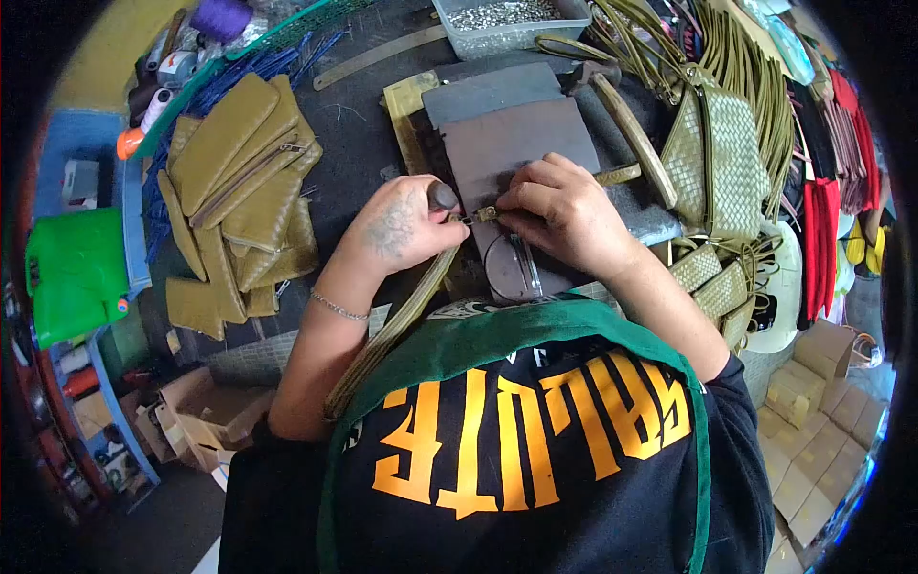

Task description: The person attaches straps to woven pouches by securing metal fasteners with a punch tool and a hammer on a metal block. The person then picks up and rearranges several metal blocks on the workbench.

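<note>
Over a dark brown block [516, 139] my two hands come close together. My left hand [406, 225] is closed on an olive strap [402, 320], which hangs down toward my lap, and a dark round-ended tool [442, 196] shows within its fingers. At the strap's upper end is a small metal clasp [486, 214]. My right hand [564, 210] pinches the other side of this clasp. Just below my hands, a clear round object [512, 268] lies near the table's front edge.
Olive pouches [244, 172] are piled at the left. A clear tub [512, 24] of metal pieces stands at the back. To the right lie a hammer [631, 139], woven olive bags [736, 143] and hanging straps. Cardboard boxes [813, 430] are at the lower right.
</note>
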The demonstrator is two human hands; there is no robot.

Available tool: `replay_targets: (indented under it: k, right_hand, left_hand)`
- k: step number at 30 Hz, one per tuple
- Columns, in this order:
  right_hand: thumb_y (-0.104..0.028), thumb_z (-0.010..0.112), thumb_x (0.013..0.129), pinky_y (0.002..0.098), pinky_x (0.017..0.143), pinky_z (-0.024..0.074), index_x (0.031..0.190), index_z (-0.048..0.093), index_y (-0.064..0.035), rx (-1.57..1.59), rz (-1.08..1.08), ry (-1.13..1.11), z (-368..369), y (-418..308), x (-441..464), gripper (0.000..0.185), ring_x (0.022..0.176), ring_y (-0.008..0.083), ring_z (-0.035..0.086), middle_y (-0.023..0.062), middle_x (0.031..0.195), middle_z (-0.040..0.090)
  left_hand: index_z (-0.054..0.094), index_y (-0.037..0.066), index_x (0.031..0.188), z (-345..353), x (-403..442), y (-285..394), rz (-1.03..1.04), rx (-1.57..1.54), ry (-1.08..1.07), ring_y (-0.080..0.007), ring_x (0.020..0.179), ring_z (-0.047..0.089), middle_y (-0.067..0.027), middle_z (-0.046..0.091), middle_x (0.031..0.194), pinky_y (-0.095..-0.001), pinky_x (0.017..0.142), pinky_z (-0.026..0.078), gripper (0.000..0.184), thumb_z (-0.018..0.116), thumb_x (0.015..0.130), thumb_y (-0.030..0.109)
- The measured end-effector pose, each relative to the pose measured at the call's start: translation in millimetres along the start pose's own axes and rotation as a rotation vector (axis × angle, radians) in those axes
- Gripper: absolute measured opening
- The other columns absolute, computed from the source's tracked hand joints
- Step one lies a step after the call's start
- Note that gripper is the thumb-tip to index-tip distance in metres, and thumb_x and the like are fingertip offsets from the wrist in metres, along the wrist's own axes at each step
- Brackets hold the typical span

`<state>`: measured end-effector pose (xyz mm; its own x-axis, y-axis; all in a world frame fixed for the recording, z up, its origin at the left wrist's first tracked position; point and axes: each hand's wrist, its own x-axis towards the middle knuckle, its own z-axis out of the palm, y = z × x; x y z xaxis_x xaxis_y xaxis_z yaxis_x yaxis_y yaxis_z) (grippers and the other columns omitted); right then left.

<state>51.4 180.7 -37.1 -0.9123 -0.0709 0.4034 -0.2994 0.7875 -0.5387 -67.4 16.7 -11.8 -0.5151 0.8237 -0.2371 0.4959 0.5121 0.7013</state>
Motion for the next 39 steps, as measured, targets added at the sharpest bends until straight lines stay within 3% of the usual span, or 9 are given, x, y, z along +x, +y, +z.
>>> replay_targets:
  k: [3,7,10,13,15,21,29,33,39]
  right_hand:
    - [-0.013,0.065,0.064,0.0343,0.061,0.0416,0.074,0.06,-0.0098,-0.025,0.044,0.015,0.4,-6.8,-1.6,0.012,0.07,0.0235,0.049,0.0032,0.071,0.051]
    - [-0.012,0.064,0.064,0.0345,0.061,0.0409,0.075,0.06,-0.0103,-0.042,0.026,-0.03,0.8,-5.6,-3.0,0.012,0.071,0.0233,0.05,0.0028,0.073,0.051]
    - [-0.013,0.064,0.064,0.0342,0.063,0.0403,0.076,0.06,-0.0109,-0.001,0.036,-0.059,-0.8,-4.1,-1.7,0.013,0.073,0.0227,0.05,0.0022,0.075,0.051]
    - [-0.014,0.064,0.064,0.0342,0.064,0.0395,0.076,0.06,-0.0116,0.004,0.037,-0.125,-6.9,-3.6,3.6,0.012,0.076,0.0222,0.05,0.0016,0.075,0.052]
    - [-0.014,0.064,0.064,0.0343,0.065,0.0392,0.076,0.061,-0.0121,0.003,0.031,-0.152,-8.5,-1.0,6.9,0.013,0.076,0.0218,0.05,0.0012,0.075,0.052]
    - [-0.015,0.065,0.064,0.0335,0.065,0.0388,0.076,0.062,-0.0129,-0.036,0.003,-0.22,-13.2,-1.2,12.4,0.012,0.077,0.0204,0.05,-0.0003,0.075,0.053]
    - [-0.015,0.062,0.064,0.0328,0.069,0.04,0.074,0.062,-0.0109,-0.093,-0.257,-0.23,-14.3,3.5,18.6,0.011,0.078,0.0184,0.05,-0.0011,0.079,0.056]
    - [-0.015,0.061,0.064,0.0316,0.068,0.0418,0.074,0.061,-0.0095,-0.049,-0.32,-0.207,-12.5,5.3,16.6,0.011,0.078,0.0197,0.052,0.0012,0.079,0.057]
    - [-0.008,0.063,0.061,0.0339,0.066,0.0448,0.074,0.059,-0.005,0.135,-0.22,-0.195,-6.7,2.8,21.6,0.013,0.073,0.0254,0.054,0.0063,0.076,0.057]
  left_hand:
    - [0.058,0.0,0.068,2.1,3.6,-0.3,-0.122,-0.099,-0.086,-0.0113,0.052,0.047,-0.0023,0.049,0.056,-0.0263,0.052,0.04,0.02,0.068,0.061,0.017]
    - [0.059,0.002,0.066,4.9,7.5,-4.5,-0.166,-0.004,0.046,-0.0089,0.054,0.047,-0.0027,0.053,0.056,-0.0264,0.054,0.041,0.014,0.064,0.065,0.015]
    - [0.055,0.002,0.061,6.9,7.4,-11.9,-0.107,-0.06,-0.071,-0.0081,0.055,0.047,-0.0008,0.053,0.057,-0.0256,0.056,0.041,0.014,0.063,0.067,0.012]
    - [0.049,0.004,0.056,6.0,5.2,-15.1,-0.179,-0.368,-0.055,-0.0072,0.054,0.042,0.0025,0.049,0.055,-0.0254,0.053,0.038,0.021,0.064,0.069,0.012]
    - [0.044,0.006,0.053,3.8,7.8,-20.0,-0.099,-0.37,-0.214,-0.0063,0.053,0.037,0.0049,0.043,0.054,-0.0252,0.05,0.034,0.028,0.065,0.07,0.012]
    - [0.039,0.009,0.051,12.4,6.3,-14.3,-0.142,-0.47,-0.167,-0.0054,0.051,0.033,0.0067,0.037,0.053,-0.0241,0.048,0.03,0.034,0.07,0.065,0.011]
    - [0.053,0.008,0.061,19.9,10.1,-22.5,-0.168,-0.559,-0.186,-0.0049,0.055,0.038,0.0075,0.043,0.058,-0.0216,0.053,0.033,0.018,0.071,0.06,0.007]
    - [0.052,0.009,0.061,16.8,7.4,-15.8,-0.227,-0.606,-0.18,-0.005,0.055,0.037,0.0081,0.041,0.058,-0.0213,0.052,0.032,0.02,0.071,0.059,0.006]
    - [0.036,0.016,0.053,6.0,19.0,-17.2,-0.257,-0.634,-0.156,-0.0045,0.05,0.031,0.0088,0.033,0.055,-0.0219,0.049,0.026,0.037,0.07,0.058,0.005]
